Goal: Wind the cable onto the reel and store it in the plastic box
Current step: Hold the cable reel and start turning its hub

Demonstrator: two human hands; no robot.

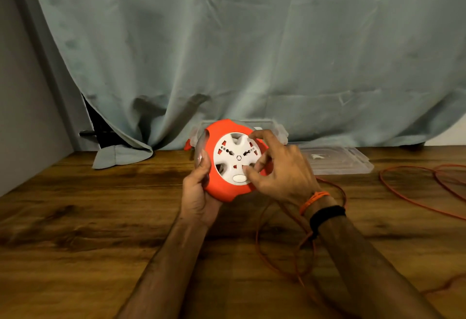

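An orange reel (222, 187) with a white socket disc (233, 157) is held tilted above the wooden table (88, 230). My left hand (199, 192) grips the reel's left rim from below. My right hand (274, 170) has curled fingers on the white disc, thumb near its lower button. The thin orange cable (277, 255) hangs from the reel and lies in loose loops on the table, with more of it at the right (416, 192). The clear plastic box (274, 129) stands behind the reel, mostly hidden.
The box's clear lid (338, 161) lies flat to the right of the box. A grey-green curtain (227, 53) hangs behind the table, its hem resting on the back left edge. A grey wall borders the left side.
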